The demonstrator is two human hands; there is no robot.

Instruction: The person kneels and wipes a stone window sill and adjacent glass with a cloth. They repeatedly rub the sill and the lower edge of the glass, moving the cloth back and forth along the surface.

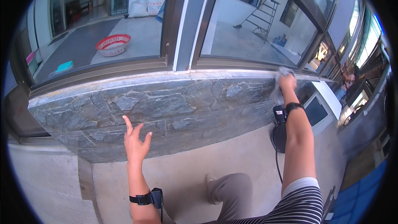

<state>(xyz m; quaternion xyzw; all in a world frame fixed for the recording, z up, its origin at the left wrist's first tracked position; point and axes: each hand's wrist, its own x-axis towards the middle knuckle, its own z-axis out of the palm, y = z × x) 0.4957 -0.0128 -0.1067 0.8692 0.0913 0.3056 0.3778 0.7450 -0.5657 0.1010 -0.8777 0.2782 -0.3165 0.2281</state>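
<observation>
At the right part of the pale window ledge [141, 79], my right hand [289, 84] is closed on a grey cloth [278, 94]. The cloth is bunched under the fingers, lies against the ledge and hangs a little over the stone wall [174, 99]; it looks slightly blurred. My left hand [136, 143] is held up in front of that wall, fingers apart and nothing in it. Above the ledge stand dark-framed window panes [257, 37], split by a post [184, 20].
A black round-based device [279, 138] with a cable stands on the floor beside my right forearm, near a white-framed box [329, 99]. Through the glass show a red and white basin [113, 45] and a stepladder [267, 16]. Another person [347, 81] is at the far right.
</observation>
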